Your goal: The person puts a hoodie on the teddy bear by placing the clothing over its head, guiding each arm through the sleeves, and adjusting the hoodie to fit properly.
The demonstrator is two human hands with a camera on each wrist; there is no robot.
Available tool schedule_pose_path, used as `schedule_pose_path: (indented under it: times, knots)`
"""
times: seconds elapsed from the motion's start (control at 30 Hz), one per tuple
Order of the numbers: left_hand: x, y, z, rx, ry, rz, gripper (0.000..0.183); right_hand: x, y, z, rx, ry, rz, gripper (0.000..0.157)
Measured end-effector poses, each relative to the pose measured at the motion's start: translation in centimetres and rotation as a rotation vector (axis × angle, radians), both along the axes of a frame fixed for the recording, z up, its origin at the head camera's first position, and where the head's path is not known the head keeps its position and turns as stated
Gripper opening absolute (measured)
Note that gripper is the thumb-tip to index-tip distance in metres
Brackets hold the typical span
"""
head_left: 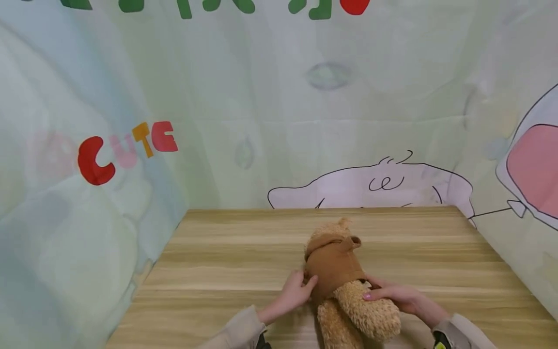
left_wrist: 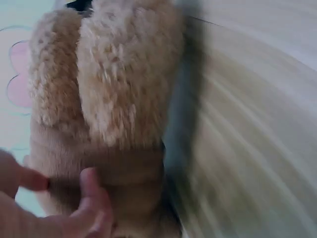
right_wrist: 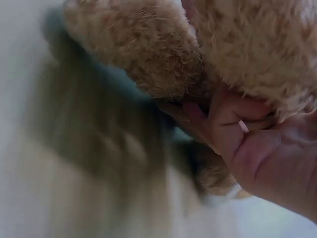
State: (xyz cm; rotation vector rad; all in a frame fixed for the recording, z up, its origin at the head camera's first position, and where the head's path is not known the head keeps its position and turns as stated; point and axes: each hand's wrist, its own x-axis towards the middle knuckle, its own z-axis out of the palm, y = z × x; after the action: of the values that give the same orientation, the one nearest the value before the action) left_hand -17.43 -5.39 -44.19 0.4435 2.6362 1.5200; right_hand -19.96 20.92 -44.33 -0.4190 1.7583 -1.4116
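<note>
Our teddy bear [head_left: 336, 278] lies lengthwise, head pointing away from us; left hand [head_left: 296, 292] pinches its hoodie [head_left: 333, 264], right hand [head_left: 402, 296] grips 1 leg [head_left: 370, 312].

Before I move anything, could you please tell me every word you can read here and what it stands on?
"CUTE": on the backdrop, at left.
Green letters on its upper part: cut off, unreadable.
Yellow mark by the right sleeve: too small to read.
Plush toy: no readable text.
</note>
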Motion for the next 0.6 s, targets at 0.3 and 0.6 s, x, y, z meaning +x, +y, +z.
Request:
schedule_pose_path:
  times: [0.3,0.6]
  knots:
    - [-2.7,1.4,1.7,0.530,-0.402,0.048,0.057,-1.3,-2.4,4.3,0.207,0.397,0.061,0.071]
    - [-5.1,-0.1,-0.8,0.431,-0.555,-0.080,0.066,-1.7,-7.2,5.1,0.366,0.842,0.450,0.047]
